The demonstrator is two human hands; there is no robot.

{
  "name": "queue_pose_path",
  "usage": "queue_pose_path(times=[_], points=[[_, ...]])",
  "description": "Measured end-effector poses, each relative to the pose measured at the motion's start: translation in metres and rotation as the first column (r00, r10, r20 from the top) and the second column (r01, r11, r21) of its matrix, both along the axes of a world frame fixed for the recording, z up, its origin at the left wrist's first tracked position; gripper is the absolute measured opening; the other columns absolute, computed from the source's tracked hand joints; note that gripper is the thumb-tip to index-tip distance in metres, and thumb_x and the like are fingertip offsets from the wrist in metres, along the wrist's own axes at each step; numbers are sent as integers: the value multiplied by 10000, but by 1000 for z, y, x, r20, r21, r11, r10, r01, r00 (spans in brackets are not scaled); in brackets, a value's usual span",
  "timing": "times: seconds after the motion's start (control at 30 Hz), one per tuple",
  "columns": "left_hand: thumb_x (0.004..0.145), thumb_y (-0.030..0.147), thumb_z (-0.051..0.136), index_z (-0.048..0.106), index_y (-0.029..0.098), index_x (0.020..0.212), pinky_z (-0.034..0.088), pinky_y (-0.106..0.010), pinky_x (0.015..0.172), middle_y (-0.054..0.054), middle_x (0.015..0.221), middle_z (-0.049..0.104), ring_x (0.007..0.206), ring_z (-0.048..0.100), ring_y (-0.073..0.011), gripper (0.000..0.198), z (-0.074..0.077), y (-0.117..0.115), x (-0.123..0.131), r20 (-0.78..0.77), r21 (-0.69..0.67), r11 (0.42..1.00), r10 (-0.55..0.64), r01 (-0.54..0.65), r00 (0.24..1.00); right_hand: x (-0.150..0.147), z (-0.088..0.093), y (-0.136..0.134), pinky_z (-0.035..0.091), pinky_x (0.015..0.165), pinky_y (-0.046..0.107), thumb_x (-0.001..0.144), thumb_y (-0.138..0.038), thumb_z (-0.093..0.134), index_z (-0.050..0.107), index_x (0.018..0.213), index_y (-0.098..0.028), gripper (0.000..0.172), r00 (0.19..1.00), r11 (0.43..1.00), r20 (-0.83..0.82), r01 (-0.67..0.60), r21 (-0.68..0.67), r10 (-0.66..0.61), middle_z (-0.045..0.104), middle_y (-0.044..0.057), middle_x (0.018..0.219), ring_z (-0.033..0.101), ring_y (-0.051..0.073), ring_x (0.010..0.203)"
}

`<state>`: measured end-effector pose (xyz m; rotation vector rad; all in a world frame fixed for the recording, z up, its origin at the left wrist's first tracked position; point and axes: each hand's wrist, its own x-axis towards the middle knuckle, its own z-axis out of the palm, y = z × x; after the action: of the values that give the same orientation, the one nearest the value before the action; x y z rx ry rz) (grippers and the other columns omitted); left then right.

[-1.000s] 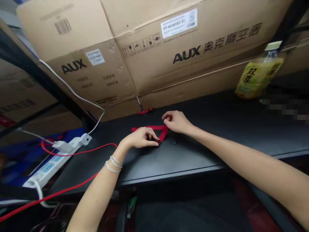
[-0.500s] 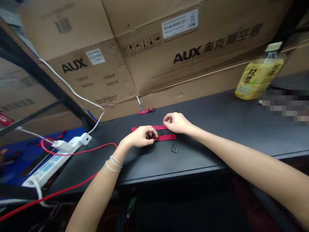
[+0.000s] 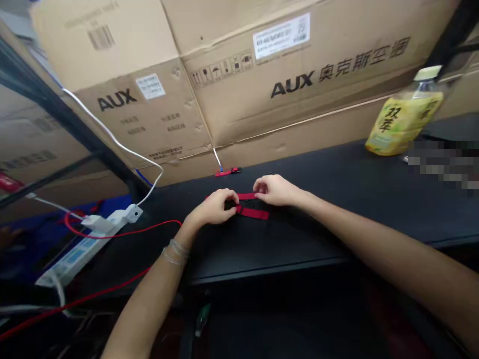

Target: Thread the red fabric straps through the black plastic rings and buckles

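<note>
Two red strap lengths lie on the black tabletop between my hands. My left hand pinches the left end of the nearer red strap, close to a dark piece on it. The fingers of my right hand are pinched at the farther red strap. Between the straps, a black buckle is only dimly visible. Farther back, a small red strap with a black buckle lies against the cardboard.
Large cardboard boxes stand behind the tabletop. A yellow-labelled bottle is at the back right. On the left are a white power strip, a white cable and a red cable running past the table's edge.
The near strap has tilted, its right end now lower, and my left hand has shifted slightly left. The tabletop looks darker, and the loose black buckle in front no longer shows.
</note>
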<state>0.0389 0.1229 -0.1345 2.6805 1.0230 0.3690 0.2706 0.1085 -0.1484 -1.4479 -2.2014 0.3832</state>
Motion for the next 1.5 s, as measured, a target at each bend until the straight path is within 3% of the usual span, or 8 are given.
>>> queue_pose_path(times=[0.17, 0.33, 0.47, 0.7, 1.03, 1.13, 1.33, 1.5], points=[[781, 232, 531, 656, 206, 906, 447, -427, 885, -80, 961, 656, 941, 587, -257, 178, -4, 5, 0, -46, 127, 968, 225, -218, 973, 0, -13, 7, 452, 808, 285, 761, -244, 666, 678, 1100, -119, 362, 991, 1000, 131, 3, -20, 0, 665, 156, 1054, 621, 238, 925], [754, 168, 502, 599, 198, 1173, 414, -522, 929, -161, 1164, 593, 1131, 521, -362, 432, -5, 11, -7, -165, 219, 862, 494, -457, 853, 3, -12, 10, 451, 751, 275, 779, -201, 629, 706, 993, -131, 238, 989, 995, 145, 35, -96, -21, 698, 126, 965, 636, 231, 872], [760, 200, 502, 552, 199, 1277, 402, -511, 960, -175, 1252, 566, 1170, 513, -363, 519, -7, 16, -15, -293, 151, 876, 482, -458, 826, 3, -14, 12, 442, 715, 266, 740, -169, 650, 697, 942, -132, 210, 990, 995, 132, 65, -74, -55, 700, 122, 934, 632, 223, 841], [756, 219, 528, 658, 166, 1085, 464, -342, 869, -137, 999, 653, 951, 611, -258, 358, -12, 20, -18, -260, 158, 899, 436, -408, 861, 1, -15, 10, 390, 625, 219, 711, -69, 585, 640, 835, -151, 158, 997, 996, 32, 78, -40, -77, 685, 64, 843, 596, 155, 733], [778, 237, 491, 646, 177, 1088, 475, -357, 891, -134, 1040, 653, 983, 616, -271, 352, -10, 19, -16, -290, 142, 904, 429, -404, 856, -4, -16, 9, 385, 599, 208, 718, -49, 565, 602, 754, -157, 120, 974, 994, -198, 112, -21, -114, 655, 23, 747, 568, 120, 663], [766, 253, 520, 640, 169, 1111, 470, -356, 905, -141, 1060, 651, 1002, 613, -276, 374, -10, 19, -16, -279, 143, 902, 431, -407, 858, -8, -14, 9, 409, 579, 215, 728, -56, 581, 580, 740, -157, 101, 925, 992, -360, 99, -79, -121, 623, 7, 680, 566, 114, 604], [745, 135, 482, 677, 157, 986, 485, -340, 839, -140, 1005, 686, 938, 639, -267, 310, -8, 16, -12, -169, 101, 886, 463, -452, 870, -17, -7, 7, 469, 518, 215, 745, -38, 597, 535, 738, -151, 129, 653, 952, -720, 6, -305, -235, 571, -9, 640, 563, 101, 531], [739, 93, 459, 694, 168, 886, 490, -329, 807, -100, 915, 719, 861, 657, -250, 287, -6, 17, -9, 88, 34, 861, 504, -508, 859, -16, -8, 8, 476, 532, 211, 727, -40, 618, 560, 741, -151, 125, 693, 969, -692, 42, -242, -203, 589, -2, 656, 566, 106, 568]])
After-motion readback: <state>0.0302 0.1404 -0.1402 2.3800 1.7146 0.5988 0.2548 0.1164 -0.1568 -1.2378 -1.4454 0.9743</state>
